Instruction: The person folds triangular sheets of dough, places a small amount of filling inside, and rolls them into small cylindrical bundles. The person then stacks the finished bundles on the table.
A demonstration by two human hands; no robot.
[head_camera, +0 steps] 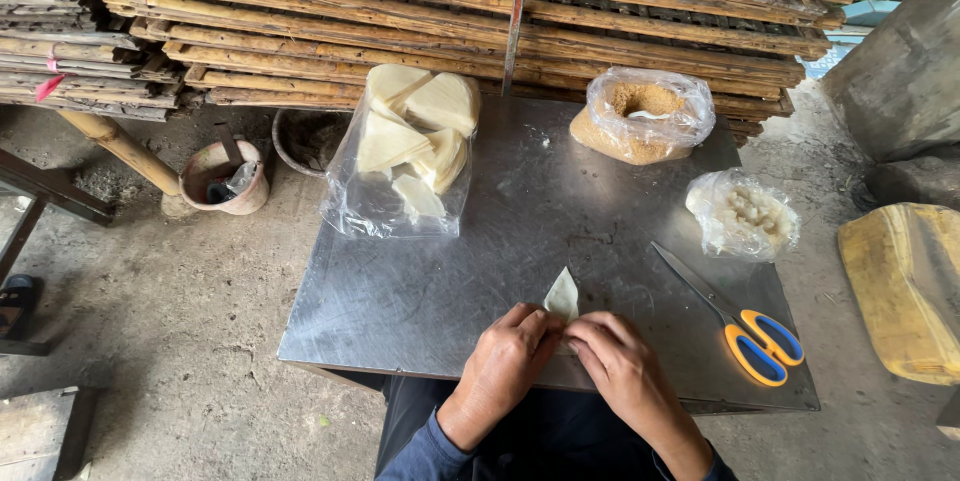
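Both hands meet at the near edge of a steel table (420,281). My left hand (507,359) and my right hand (622,366) pinch a small pale wrapper piece (562,294) between their fingertips; its pointed tip sticks up beyond the fingers. The lower part of the wrapper is hidden by the fingers. Scissors with orange and blue handles (745,326) lie just right of my right hand. A clear bag of pale triangular wrappers (410,141) lies at the far left of the table.
An open bag of brown granules (643,113) sits at the table's back. A small bag of white lumps (742,214) lies at the right. Stacked bamboo racks (450,11) stand behind. A clay pot (223,177) rests on the ground left, a yellow container (905,286) right.
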